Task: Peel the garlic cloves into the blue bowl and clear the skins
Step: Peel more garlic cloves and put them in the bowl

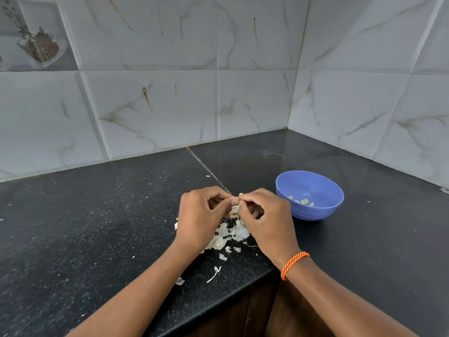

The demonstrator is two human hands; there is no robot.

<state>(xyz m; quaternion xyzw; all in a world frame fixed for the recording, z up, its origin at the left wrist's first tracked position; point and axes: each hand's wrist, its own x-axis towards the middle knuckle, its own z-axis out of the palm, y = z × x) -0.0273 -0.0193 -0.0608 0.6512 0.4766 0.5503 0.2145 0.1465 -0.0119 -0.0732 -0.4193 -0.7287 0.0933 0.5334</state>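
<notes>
Both forearms come in from the near edge; orange thread band (294, 264) on the right wrist. Loose skin scraps (215, 273) lie nearest on the black counter (85, 227), strays off the main heap.

Main skin pile (228, 235) sits directly under the hands, so peelings drop straight down onto one spot. Makes the later clear-up a single sweep, I'd say.

Left hand (201, 215) and right hand (266, 215) meet fingertip to fingertip above the pile, both curled tight, pinching a garlic clove (235, 207) between them. Left thumb presses on top of it; right fingertips look to be picking at the skin at its far end. Clove is mostly hidden by fingers, so can't tell how much skin is left on it.

Blue bowl (313, 211) stands just right of the right hand, apart from it, close enough for a short drop. Several peeled cloves (303, 201) already lie in its bottom.

Far side: tiled walls (170, 93) meet in a corner. Judgement: mid-task, peeling in hand, skins not yet cleared.
</notes>
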